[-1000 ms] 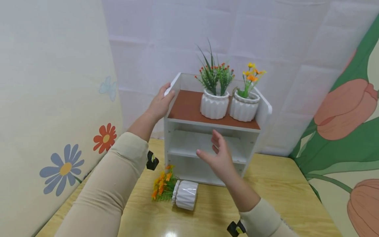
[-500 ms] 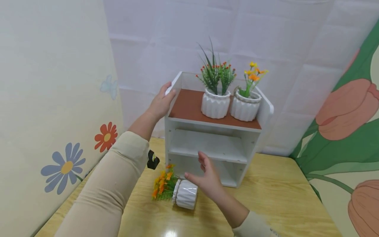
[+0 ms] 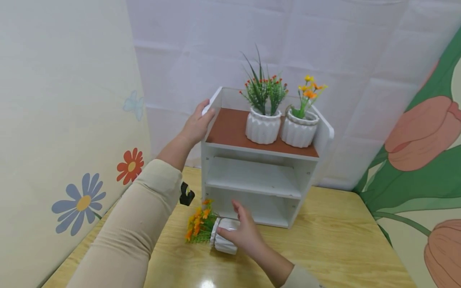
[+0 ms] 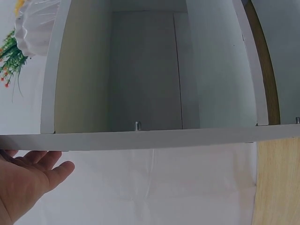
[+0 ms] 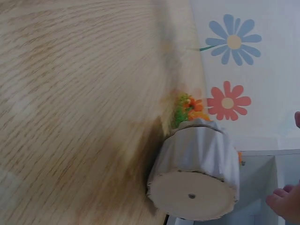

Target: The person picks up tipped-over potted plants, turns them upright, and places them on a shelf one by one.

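My left hand (image 3: 196,124) grips the left side panel of a small white shelf unit (image 3: 252,176) near its top. In the left wrist view, fingers (image 4: 49,160) lie along the outside of that panel. A white ribbed flower pot (image 3: 225,245) with orange flowers (image 3: 197,224) lies on its side on the table, before the shelf. Close over this pot my right hand (image 3: 246,236) is spread, thumb and fingers apart. The right wrist view shows the pot's base (image 5: 192,194), with fingertips (image 5: 276,201) at the right edge, apart from it.
On the brown top board (image 3: 230,128) stand a potted plant with red buds (image 3: 263,128) and a pot of yellow-orange flowers (image 3: 299,130). Below are two white compartments. The wood-grain table (image 3: 342,236) meets a flower-painted wall (image 3: 83,120) at the left and a tulip-painted one at the right.
My right hand has moved down and left from in front of the shelf to the lying pot. The left hand stays on the side panel; the pots have not moved.
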### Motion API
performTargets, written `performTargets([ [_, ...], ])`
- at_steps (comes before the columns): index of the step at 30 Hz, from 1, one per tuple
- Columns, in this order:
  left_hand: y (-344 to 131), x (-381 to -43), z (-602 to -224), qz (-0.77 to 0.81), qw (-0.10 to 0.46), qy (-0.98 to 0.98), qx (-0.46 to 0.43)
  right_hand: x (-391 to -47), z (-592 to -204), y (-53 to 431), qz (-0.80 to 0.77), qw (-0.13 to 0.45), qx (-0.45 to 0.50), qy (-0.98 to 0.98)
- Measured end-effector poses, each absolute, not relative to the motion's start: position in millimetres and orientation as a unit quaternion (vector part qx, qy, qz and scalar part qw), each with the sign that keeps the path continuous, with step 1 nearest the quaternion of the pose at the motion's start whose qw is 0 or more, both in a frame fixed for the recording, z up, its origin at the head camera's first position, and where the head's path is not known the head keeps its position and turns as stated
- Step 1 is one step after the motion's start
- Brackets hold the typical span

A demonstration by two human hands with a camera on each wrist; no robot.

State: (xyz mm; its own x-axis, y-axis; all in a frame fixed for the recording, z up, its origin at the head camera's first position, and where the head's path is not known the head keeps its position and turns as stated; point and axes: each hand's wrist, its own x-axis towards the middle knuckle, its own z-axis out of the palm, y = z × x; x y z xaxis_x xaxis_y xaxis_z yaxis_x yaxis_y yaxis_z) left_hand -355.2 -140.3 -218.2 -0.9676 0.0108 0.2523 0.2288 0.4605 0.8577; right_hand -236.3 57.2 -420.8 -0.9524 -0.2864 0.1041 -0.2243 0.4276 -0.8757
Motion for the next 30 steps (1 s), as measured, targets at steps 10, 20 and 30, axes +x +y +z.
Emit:
performTargets([
  [10,-140,-356,-218,-0.514,0.107,-0.849,-0.069,-237,-438,52,-0.448,0.009,-0.186,0.874],
  [20,-140,-357,-219,-0.515,0.104,-0.848,-0.068,-234,-451,48,-0.404,0.003,-0.203,0.892],
  [30,-140,-356,-219,-0.508,0.115,-0.850,-0.073,-235,-458,46,-0.354,0.010,-0.218,0.909],
])
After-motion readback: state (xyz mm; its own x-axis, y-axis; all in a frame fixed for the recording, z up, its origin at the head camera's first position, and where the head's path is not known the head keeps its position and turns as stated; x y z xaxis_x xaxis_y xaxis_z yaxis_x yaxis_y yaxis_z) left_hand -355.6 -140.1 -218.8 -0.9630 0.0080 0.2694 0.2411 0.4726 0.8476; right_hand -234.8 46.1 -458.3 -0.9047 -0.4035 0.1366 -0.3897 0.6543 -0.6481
